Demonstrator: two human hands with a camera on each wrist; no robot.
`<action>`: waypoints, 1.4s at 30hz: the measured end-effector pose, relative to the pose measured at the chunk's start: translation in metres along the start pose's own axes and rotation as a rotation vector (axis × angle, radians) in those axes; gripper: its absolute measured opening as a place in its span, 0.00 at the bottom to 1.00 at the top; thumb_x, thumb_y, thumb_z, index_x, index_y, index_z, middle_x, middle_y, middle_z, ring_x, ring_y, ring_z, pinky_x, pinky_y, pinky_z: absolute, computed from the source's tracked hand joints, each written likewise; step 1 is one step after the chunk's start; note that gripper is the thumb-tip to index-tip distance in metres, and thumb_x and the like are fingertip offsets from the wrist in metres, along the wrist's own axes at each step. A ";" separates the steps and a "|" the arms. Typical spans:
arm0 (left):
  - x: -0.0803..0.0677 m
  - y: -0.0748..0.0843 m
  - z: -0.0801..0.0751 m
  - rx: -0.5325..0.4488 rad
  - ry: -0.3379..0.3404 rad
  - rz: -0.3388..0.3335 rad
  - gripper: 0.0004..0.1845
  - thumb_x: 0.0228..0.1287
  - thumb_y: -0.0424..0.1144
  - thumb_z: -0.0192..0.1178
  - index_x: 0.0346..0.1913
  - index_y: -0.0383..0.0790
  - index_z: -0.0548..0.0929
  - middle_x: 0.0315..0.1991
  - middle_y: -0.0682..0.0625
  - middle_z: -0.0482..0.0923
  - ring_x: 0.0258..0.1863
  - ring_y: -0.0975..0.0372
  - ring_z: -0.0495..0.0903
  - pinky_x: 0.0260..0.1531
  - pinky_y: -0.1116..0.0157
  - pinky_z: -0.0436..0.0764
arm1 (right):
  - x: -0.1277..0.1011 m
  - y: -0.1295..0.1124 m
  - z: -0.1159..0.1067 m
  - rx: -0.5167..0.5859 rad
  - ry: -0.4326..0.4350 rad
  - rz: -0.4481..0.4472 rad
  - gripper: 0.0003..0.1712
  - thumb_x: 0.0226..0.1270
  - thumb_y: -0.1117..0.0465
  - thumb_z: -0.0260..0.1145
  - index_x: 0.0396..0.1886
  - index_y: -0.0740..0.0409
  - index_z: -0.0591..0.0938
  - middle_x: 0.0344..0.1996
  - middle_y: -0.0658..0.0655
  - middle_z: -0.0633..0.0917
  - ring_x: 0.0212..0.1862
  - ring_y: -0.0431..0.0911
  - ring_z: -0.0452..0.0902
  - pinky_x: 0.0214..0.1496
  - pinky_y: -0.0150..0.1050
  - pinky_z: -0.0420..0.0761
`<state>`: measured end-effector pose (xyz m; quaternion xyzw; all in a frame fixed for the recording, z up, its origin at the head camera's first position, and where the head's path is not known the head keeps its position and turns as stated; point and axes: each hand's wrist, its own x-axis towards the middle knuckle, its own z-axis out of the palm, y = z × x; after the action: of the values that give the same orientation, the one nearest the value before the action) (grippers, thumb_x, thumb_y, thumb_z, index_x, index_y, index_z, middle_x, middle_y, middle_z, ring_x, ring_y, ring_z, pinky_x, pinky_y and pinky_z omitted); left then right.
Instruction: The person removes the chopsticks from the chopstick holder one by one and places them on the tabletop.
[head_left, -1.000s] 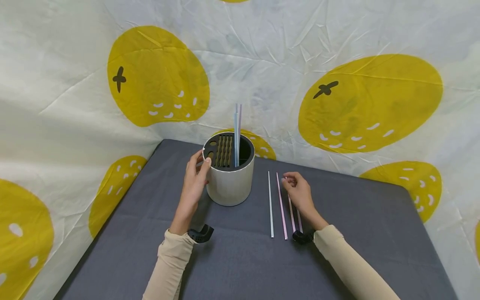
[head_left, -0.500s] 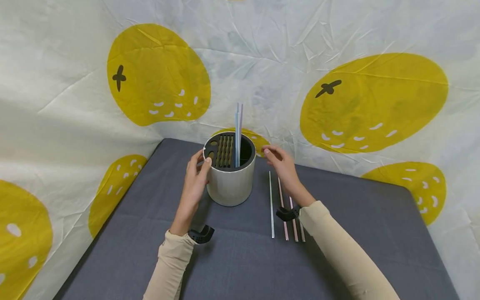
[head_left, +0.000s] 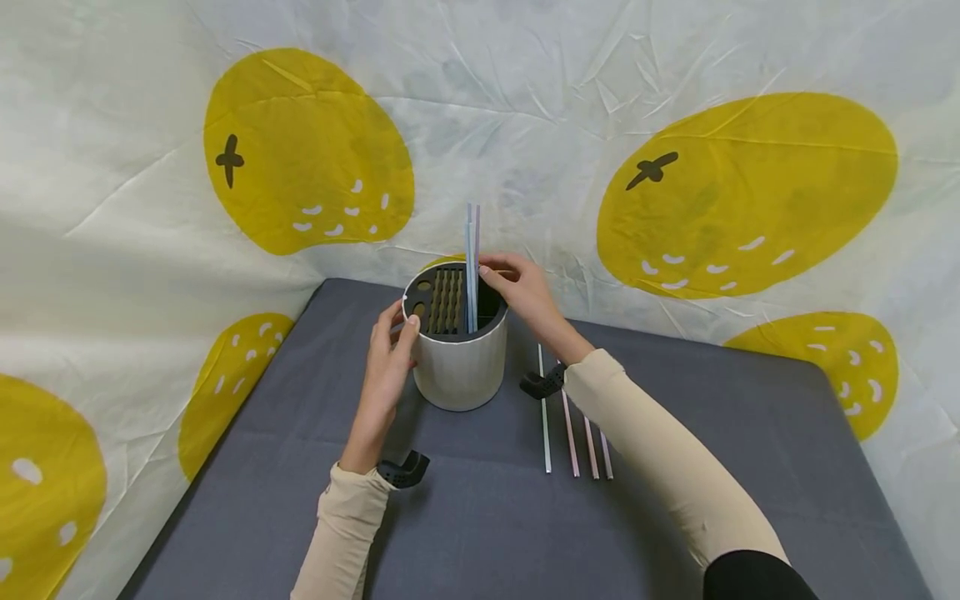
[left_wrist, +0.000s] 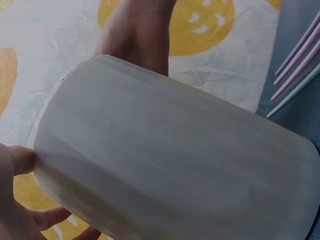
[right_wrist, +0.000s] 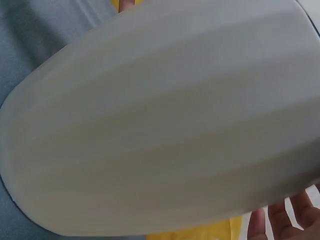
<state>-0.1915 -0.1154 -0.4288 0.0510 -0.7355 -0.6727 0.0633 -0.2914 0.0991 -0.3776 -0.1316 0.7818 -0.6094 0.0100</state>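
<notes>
A white round holder (head_left: 459, 371) with a black slotted insert stands on the grey table (head_left: 487, 525). It fills the left wrist view (left_wrist: 175, 170) and the right wrist view (right_wrist: 160, 125). A blue and a purple straw (head_left: 472, 250) stand upright in it. My left hand (head_left: 386, 358) grips its left wall, thumb on the rim. My right hand (head_left: 517, 287) reaches over the right rim, and its thumb and forefinger meet on the upright straws. Several straws (head_left: 573, 433) lie side by side on the table right of the holder.
A white cloth with big yellow fruit prints (head_left: 742, 192) hangs close behind and to the left of the table. The loose straws (left_wrist: 297, 65) lie under my right forearm. The table's edges run near the cloth at left and back.
My right hand left the straws lying on the table, rose and moved left to the upright straws in the holder. The left hand kept its hold on the holder.
</notes>
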 end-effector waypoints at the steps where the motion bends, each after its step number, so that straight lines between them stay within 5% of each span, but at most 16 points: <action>1: 0.000 0.000 0.000 0.000 0.002 -0.002 0.32 0.80 0.60 0.51 0.80 0.56 0.63 0.74 0.43 0.62 0.71 0.49 0.67 0.58 0.41 0.77 | 0.002 0.000 0.002 -0.006 0.004 -0.003 0.19 0.78 0.56 0.66 0.63 0.57 0.84 0.63 0.60 0.82 0.66 0.56 0.78 0.69 0.55 0.76; 8: -0.002 0.000 -0.001 0.020 0.015 0.009 0.33 0.79 0.62 0.52 0.80 0.56 0.63 0.74 0.43 0.62 0.71 0.48 0.67 0.56 0.41 0.78 | 0.009 -0.001 0.010 -0.020 0.034 0.008 0.15 0.78 0.60 0.65 0.58 0.64 0.85 0.59 0.64 0.83 0.59 0.57 0.81 0.58 0.44 0.79; 14: -0.002 0.001 0.001 0.027 0.008 0.004 0.34 0.79 0.62 0.51 0.81 0.57 0.63 0.74 0.44 0.62 0.71 0.49 0.68 0.56 0.44 0.78 | 0.005 -0.004 0.008 -0.018 0.080 -0.003 0.16 0.78 0.59 0.66 0.57 0.65 0.85 0.60 0.64 0.83 0.59 0.55 0.79 0.61 0.45 0.78; 24: -0.002 0.002 0.000 0.019 0.007 0.009 0.32 0.80 0.60 0.51 0.80 0.57 0.63 0.74 0.43 0.62 0.71 0.49 0.67 0.57 0.42 0.77 | -0.001 -0.022 -0.002 0.109 0.207 -0.181 0.15 0.77 0.59 0.66 0.54 0.64 0.84 0.52 0.55 0.84 0.54 0.46 0.78 0.58 0.36 0.77; 34: -0.002 0.002 0.002 0.024 0.010 0.004 0.32 0.80 0.61 0.51 0.80 0.57 0.64 0.73 0.43 0.63 0.72 0.49 0.67 0.57 0.41 0.78 | -0.012 -0.049 -0.027 0.419 0.311 -0.326 0.11 0.77 0.61 0.66 0.53 0.61 0.84 0.44 0.55 0.86 0.46 0.47 0.84 0.56 0.39 0.86; 42: -0.004 0.004 0.002 0.009 0.010 -0.010 0.31 0.80 0.59 0.51 0.80 0.56 0.63 0.74 0.43 0.62 0.72 0.49 0.67 0.57 0.41 0.77 | -0.021 -0.058 -0.051 0.648 0.309 -0.287 0.13 0.76 0.61 0.66 0.55 0.62 0.82 0.46 0.57 0.83 0.45 0.50 0.85 0.52 0.40 0.88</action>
<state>-0.1874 -0.1122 -0.4247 0.0581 -0.7380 -0.6692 0.0634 -0.2690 0.1393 -0.3115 -0.1365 0.5148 -0.8326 -0.1521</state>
